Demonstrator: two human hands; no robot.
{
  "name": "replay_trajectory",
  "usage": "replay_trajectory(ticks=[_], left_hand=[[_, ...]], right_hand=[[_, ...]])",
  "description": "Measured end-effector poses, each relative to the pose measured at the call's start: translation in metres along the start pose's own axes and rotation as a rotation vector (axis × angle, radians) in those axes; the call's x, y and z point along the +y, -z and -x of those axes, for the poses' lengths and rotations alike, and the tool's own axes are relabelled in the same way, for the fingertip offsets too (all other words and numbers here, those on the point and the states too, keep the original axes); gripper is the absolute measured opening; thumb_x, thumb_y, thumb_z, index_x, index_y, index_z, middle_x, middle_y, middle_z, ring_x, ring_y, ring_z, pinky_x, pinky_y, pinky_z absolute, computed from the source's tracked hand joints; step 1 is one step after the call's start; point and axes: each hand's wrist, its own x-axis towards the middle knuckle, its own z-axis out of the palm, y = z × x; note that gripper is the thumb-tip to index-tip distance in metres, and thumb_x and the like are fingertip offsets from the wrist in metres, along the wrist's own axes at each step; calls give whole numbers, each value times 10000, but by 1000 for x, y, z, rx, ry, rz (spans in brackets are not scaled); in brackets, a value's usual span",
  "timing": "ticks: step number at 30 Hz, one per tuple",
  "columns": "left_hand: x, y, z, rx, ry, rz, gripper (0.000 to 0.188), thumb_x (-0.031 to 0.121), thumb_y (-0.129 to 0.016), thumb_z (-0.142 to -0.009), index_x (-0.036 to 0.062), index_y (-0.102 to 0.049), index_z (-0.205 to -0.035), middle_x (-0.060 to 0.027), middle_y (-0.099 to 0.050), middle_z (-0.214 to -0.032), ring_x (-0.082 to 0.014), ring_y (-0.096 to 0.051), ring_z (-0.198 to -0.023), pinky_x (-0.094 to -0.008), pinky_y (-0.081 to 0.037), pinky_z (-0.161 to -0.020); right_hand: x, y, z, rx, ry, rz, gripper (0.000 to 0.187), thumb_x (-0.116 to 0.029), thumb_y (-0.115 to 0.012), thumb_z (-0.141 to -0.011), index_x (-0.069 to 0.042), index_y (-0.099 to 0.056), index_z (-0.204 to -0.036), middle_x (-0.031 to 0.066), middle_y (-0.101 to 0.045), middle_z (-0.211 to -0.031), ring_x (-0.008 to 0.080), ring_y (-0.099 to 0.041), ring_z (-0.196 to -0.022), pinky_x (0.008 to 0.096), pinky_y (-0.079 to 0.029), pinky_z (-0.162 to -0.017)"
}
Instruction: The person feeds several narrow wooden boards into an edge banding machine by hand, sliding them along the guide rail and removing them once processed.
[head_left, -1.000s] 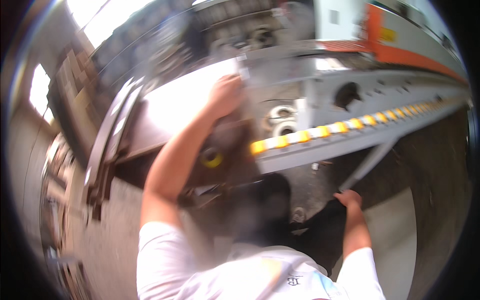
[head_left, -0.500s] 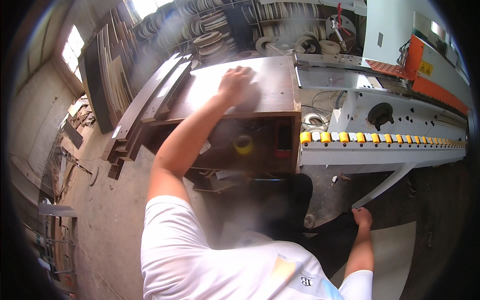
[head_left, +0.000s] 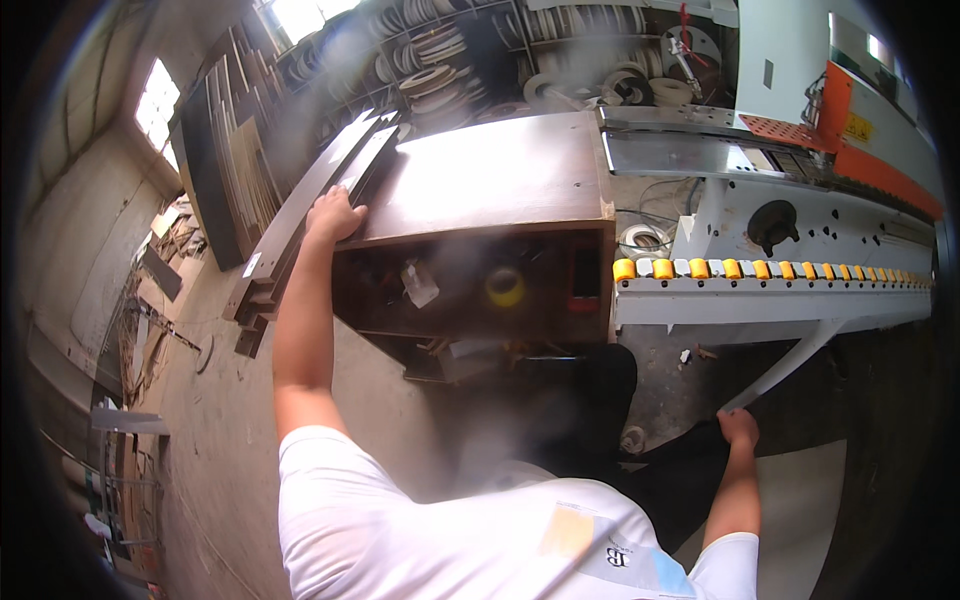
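My left hand lies over the near end of a short brown board, its fingers curled over it and the thumb toward the cabinet. Longer brown boards lie stacked beside it, jutting past the left edge of the brown wooden cabinet top. My right hand is closed low on the right, against my dark trouser leg. It appears beside the lower end of a grey metal support leg. What it holds, if anything, is hidden.
Inside the open cabinet are a yellow roll and a clear plastic piece. To the right stands a white-and-orange machine with a yellow-and-white roller rail. Tall panels lean at left; coiled edging rolls fill the back.
My left hand has moved left from the cabinet top onto the boards. The view has shifted slightly. My right hand stays by the support leg.
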Motion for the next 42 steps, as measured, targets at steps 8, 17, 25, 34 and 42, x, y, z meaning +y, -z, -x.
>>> replay_trajectory(ticks=[8,17,25,34,42], left_hand=[[-17,-2,-9,-12,-65,212,663,473,-648,-1021,190,-518,-1607,-83,-473,-1681,-370,-553,-1454,-529,-442,-1196],[21,8,29,307,-306,484,545,294,-787,-939,163,-644,-1449,-94,-595,-1521,-346,-591,-1386,-484,-485,-1116],[136,50,78,325,-883,776,492,107,-823,-890,107,-660,-1354,-130,-613,-1460,-349,-599,-1359,-421,-476,-1119],[276,74,79,105,-1189,794,373,212,-740,-972,112,-686,-1327,-99,-648,-1427,-358,-624,-1321,-454,-514,-1077],[380,76,37,366,-1172,654,387,235,-698,-1008,140,-729,-1382,-53,-701,-1459,-334,-607,-1349,-452,-491,-1128]], right_hand=[[-5,9,13,17,-35,-32,467,-475,-625,-849,-115,-821,-1072,169,-780,-1204,406,-713,-1174,511,-569,-1014],[-3,8,19,46,-47,-92,452,-476,-627,-857,-130,-823,-1073,152,-791,-1174,398,-719,-1157,510,-571,-1018],[-4,10,26,115,-33,-97,361,-462,-676,-835,-155,-825,-953,114,-805,-1070,359,-744,-1054,497,-594,-945],[1,4,24,118,-42,-86,347,-463,-665,-842,-181,-834,-952,79,-808,-1077,319,-726,-1114,469,-581,-977],[-4,7,22,115,-59,-88,340,-466,-675,-845,-185,-842,-940,92,-811,-1069,329,-740,-1070,468,-589,-955]])
